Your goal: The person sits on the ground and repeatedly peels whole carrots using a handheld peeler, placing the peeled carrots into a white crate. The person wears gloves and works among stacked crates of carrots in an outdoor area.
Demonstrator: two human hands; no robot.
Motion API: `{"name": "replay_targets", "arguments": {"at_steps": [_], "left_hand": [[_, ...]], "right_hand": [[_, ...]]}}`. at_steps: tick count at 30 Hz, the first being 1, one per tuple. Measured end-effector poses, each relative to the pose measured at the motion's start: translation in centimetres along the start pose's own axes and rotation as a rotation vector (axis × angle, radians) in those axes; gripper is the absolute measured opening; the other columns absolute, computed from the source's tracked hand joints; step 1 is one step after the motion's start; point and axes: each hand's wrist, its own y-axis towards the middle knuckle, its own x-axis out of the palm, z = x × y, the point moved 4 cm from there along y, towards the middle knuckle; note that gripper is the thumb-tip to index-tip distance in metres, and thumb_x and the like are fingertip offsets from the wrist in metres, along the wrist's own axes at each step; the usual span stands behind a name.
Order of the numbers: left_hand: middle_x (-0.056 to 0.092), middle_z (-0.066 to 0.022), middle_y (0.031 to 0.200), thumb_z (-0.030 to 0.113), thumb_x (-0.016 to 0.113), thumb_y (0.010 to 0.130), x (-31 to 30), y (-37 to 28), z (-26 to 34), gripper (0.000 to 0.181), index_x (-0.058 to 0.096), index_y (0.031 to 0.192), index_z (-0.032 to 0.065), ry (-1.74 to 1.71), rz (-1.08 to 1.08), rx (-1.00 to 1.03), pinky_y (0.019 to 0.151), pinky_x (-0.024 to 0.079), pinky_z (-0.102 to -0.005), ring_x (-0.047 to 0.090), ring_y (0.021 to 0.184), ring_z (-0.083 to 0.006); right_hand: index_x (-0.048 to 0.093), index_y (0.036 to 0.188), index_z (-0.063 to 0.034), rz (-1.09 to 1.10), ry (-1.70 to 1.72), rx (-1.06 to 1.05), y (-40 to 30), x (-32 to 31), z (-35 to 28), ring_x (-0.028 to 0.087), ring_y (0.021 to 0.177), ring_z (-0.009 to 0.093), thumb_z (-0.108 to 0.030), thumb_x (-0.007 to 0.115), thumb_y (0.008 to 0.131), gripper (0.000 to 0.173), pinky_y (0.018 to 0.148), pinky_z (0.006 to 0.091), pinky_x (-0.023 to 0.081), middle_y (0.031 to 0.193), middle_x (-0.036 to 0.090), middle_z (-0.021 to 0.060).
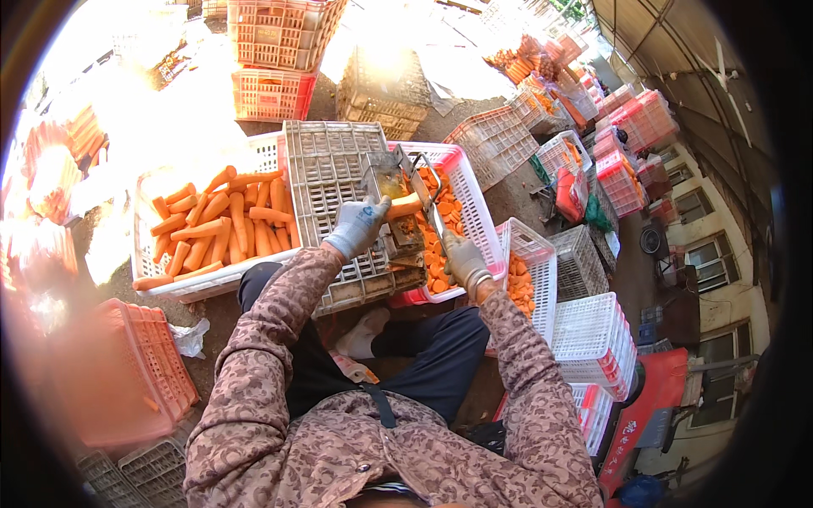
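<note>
In a grey work glove, my left hand (359, 225) grips a peeled carrot (404, 205) whose far end lies against a long metal cutting blade (421, 190). My right hand (468, 259), also gloved, closes around the near end of this blade, over a crate of sliced carrots (452, 208). The blade belongs to a metal slicing fixture (384, 174) mounted on an upturned grey plastic crate (330, 171). Left of it, whole peeled carrots (235, 219) fill a white crate (190, 293).
A second white crate (543, 273) with carrot pieces stands at the right, beside stacked white crates (587, 336). A salmon-coloured crate (159, 355) is at lower left. Tall crate stacks (276, 38) rise ahead. A red vehicle (648, 413) stands far right.
</note>
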Motion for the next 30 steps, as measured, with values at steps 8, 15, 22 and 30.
{"name": "replay_targets", "arguments": {"at_steps": [8, 15, 22, 30], "left_hand": [[0.065, -0.0112, 0.093, 0.028, 0.057, 0.096, 0.4, 0.1, -1.1, 0.025, 0.058, 0.118, 0.015, -0.109, 0.016, -0.136, 0.06, 0.054, -0.0412, 0.069, 0.076, -0.0309], [0.066, -0.0153, 0.091, 0.012, 0.061, 0.088, 0.6, -0.3, 0.4, 0.04, 0.056, 0.127, 0.0087, -0.023, 0.03, -0.01, 0.063, 0.055, -0.0414, 0.07, 0.077, -0.0313], [0.065, -0.0134, 0.095, 0.025, 0.058, 0.095, 1.2, 0.3, -0.7, 0.025, 0.056, 0.117, 0.0135, -0.141, 0.005, -0.144, 0.063, 0.054, -0.0413, 0.069, 0.077, -0.0316], [0.065, -0.0134, 0.088, 0.015, 0.06, 0.091, 1.1, 0.7, 1.2, 0.027, 0.055, 0.117, 0.0118, 0.02, 0.054, -0.019, 0.058, 0.053, -0.0398, 0.069, 0.072, -0.0291]], "right_hand": [[0.062, 0.122, -0.0062, 0.095, -0.095, -0.057, 2.0, 5.0, 5.3, 0.064, 0.1, 0.042, -0.057, 0.034, 0.1, 0.062, 0.088, 0.0469, 0.05, 0.104, 0.068, 0.024], [0.064, 0.116, -0.0056, -0.034, 0.036, 0.037, -1.6, 0.6, -1.8, 0.067, 0.057, 0.03, -0.056, 0.038, 0.1, 0.058, 0.054, 0.0398, 0.054, 0.076, 0.068, 0.0177], [0.06, 0.125, -0.0056, 0.165, -0.16, -0.078, -0.5, 5.5, 3.9, 0.055, 0.118, 0.044, -0.057, 0.031, 0.101, 0.064, 0.103, 0.0477, 0.041, 0.121, 0.063, 0.0238], [0.064, 0.108, -0.0042, 0.095, -0.072, -0.029, -1.7, 0.8, -0.8, 0.066, 0.072, 0.034, -0.056, 0.037, 0.1, 0.059, 0.067, 0.0429, 0.053, 0.082, 0.068, 0.0207]]}}
